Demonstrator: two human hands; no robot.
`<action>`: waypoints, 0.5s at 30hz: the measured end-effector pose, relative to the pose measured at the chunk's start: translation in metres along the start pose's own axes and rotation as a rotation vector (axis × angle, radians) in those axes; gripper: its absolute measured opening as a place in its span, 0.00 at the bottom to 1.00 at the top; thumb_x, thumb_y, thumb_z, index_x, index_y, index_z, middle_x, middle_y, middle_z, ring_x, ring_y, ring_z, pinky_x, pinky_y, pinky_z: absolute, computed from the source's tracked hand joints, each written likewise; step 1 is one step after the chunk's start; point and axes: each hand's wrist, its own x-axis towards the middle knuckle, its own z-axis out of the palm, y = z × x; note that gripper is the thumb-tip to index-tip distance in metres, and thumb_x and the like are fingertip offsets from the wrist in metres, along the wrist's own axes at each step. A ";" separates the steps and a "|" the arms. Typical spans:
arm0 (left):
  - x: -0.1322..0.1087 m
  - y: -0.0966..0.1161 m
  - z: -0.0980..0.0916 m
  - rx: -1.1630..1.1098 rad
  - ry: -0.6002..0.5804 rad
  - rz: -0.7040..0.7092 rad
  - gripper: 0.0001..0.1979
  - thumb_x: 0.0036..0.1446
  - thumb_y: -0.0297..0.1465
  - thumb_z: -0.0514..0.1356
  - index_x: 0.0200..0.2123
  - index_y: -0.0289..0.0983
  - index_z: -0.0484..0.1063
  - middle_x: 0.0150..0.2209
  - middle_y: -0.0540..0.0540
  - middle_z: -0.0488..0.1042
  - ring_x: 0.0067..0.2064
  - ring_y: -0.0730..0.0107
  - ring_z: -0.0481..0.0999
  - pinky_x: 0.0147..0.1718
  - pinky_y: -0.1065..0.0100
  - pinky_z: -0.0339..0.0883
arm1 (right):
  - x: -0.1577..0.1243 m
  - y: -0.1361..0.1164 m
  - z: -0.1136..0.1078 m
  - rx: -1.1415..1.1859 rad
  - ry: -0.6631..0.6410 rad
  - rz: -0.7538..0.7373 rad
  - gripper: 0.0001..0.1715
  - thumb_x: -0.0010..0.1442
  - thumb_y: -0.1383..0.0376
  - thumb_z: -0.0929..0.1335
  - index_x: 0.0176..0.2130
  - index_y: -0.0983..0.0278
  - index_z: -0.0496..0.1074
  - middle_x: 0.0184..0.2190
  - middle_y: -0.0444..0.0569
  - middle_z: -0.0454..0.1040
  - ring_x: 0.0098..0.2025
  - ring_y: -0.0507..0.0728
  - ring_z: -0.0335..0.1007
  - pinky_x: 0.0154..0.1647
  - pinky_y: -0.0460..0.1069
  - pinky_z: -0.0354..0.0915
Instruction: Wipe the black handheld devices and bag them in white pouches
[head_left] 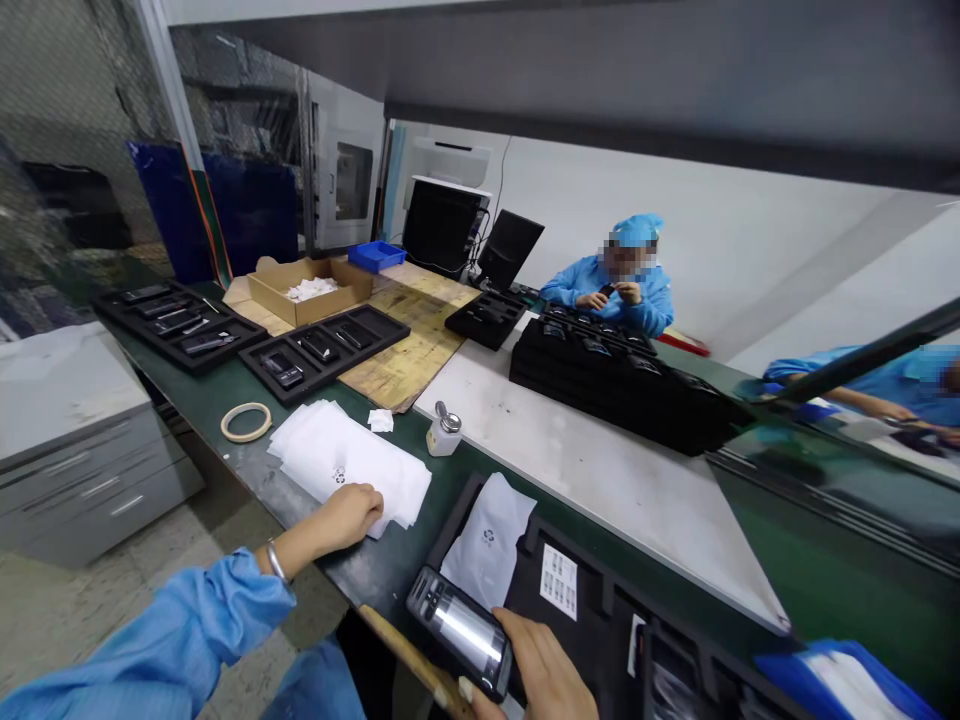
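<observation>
My left hand (356, 515) is at the near edge of a stack of thin white bags (319, 440) printed with a small recycling mark. Its fingers are curled together on a white bag. In my right hand (544, 665) is a black handheld device (461, 630) with a glossy, reflecting screen, tilted at the table's front edge. Just beyond the device, a single white bag (491, 535) lies on a black foam tray (592, 655). A white label sheet (559, 582) is also on that tray.
A small pump bottle (444, 432) and a tape roll (246, 422) stand near the bags. Foam trays with devices (326, 350), a cardboard box (309, 290) and a stacked pile of black trays (600, 385) lie farther back. Two co-workers in blue sit opposite.
</observation>
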 end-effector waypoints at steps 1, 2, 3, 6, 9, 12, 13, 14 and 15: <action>-0.004 0.001 -0.001 -0.024 -0.009 0.017 0.10 0.58 0.24 0.54 0.30 0.37 0.75 0.32 0.44 0.75 0.36 0.62 0.75 0.39 0.66 0.64 | 0.002 -0.002 0.000 0.004 0.012 0.030 0.33 0.53 0.54 0.72 0.55 0.63 0.64 0.42 0.55 0.76 0.42 0.64 0.76 0.40 0.55 0.74; -0.009 0.002 -0.002 -0.050 -0.019 0.035 0.09 0.57 0.25 0.55 0.30 0.37 0.75 0.32 0.45 0.76 0.36 0.63 0.75 0.38 0.67 0.64 | 0.005 -0.005 0.000 0.002 0.028 0.058 0.31 0.55 0.53 0.71 0.54 0.63 0.64 0.42 0.55 0.76 0.41 0.64 0.75 0.39 0.55 0.74; -0.013 0.002 -0.001 -0.076 -0.028 0.051 0.09 0.57 0.25 0.56 0.30 0.38 0.76 0.32 0.47 0.76 0.35 0.65 0.75 0.37 0.69 0.64 | 0.008 -0.008 0.000 -0.007 0.049 0.080 0.30 0.57 0.52 0.70 0.54 0.63 0.64 0.41 0.55 0.75 0.41 0.64 0.74 0.39 0.55 0.73; -0.024 0.004 0.004 -0.143 -0.036 0.079 0.08 0.57 0.26 0.56 0.31 0.38 0.76 0.31 0.48 0.77 0.33 0.67 0.75 0.35 0.71 0.63 | 0.020 -0.018 0.006 -0.077 0.115 0.121 0.30 0.61 0.47 0.67 0.52 0.65 0.65 0.39 0.56 0.74 0.39 0.65 0.73 0.38 0.57 0.72; -0.029 0.007 0.010 -0.185 0.008 0.078 0.08 0.58 0.26 0.56 0.31 0.37 0.76 0.30 0.48 0.76 0.32 0.68 0.75 0.34 0.70 0.63 | 0.034 -0.030 0.018 -0.147 0.138 0.155 0.31 0.62 0.45 0.64 0.51 0.66 0.65 0.38 0.57 0.74 0.39 0.65 0.70 0.38 0.58 0.69; -0.032 0.010 0.012 -0.213 0.071 0.086 0.09 0.60 0.27 0.55 0.33 0.37 0.76 0.30 0.47 0.75 0.34 0.68 0.74 0.36 0.69 0.64 | 0.043 -0.042 0.030 -0.185 0.144 0.171 0.30 0.63 0.45 0.64 0.51 0.66 0.65 0.37 0.57 0.73 0.38 0.65 0.69 0.39 0.59 0.68; -0.034 0.010 0.013 -0.219 0.094 0.092 0.10 0.61 0.27 0.55 0.34 0.38 0.76 0.32 0.47 0.75 0.36 0.67 0.74 0.38 0.68 0.65 | 0.045 -0.045 0.034 -0.188 0.140 0.171 0.30 0.62 0.46 0.64 0.50 0.66 0.65 0.37 0.57 0.73 0.38 0.65 0.69 0.39 0.59 0.68; -0.035 0.010 0.014 -0.222 0.117 0.100 0.10 0.62 0.28 0.54 0.35 0.38 0.77 0.35 0.45 0.75 0.39 0.65 0.74 0.41 0.66 0.65 | 0.045 -0.048 0.036 -0.184 0.131 0.171 0.29 0.61 0.46 0.65 0.50 0.66 0.65 0.37 0.56 0.73 0.38 0.65 0.69 0.39 0.59 0.68; -0.038 0.009 0.015 -0.222 0.137 0.108 0.11 0.63 0.29 0.54 0.35 0.38 0.77 0.39 0.44 0.75 0.43 0.63 0.74 0.45 0.64 0.65 | 0.044 -0.050 0.038 -0.170 0.114 0.174 0.29 0.60 0.47 0.67 0.50 0.66 0.65 0.37 0.56 0.73 0.39 0.65 0.69 0.40 0.59 0.68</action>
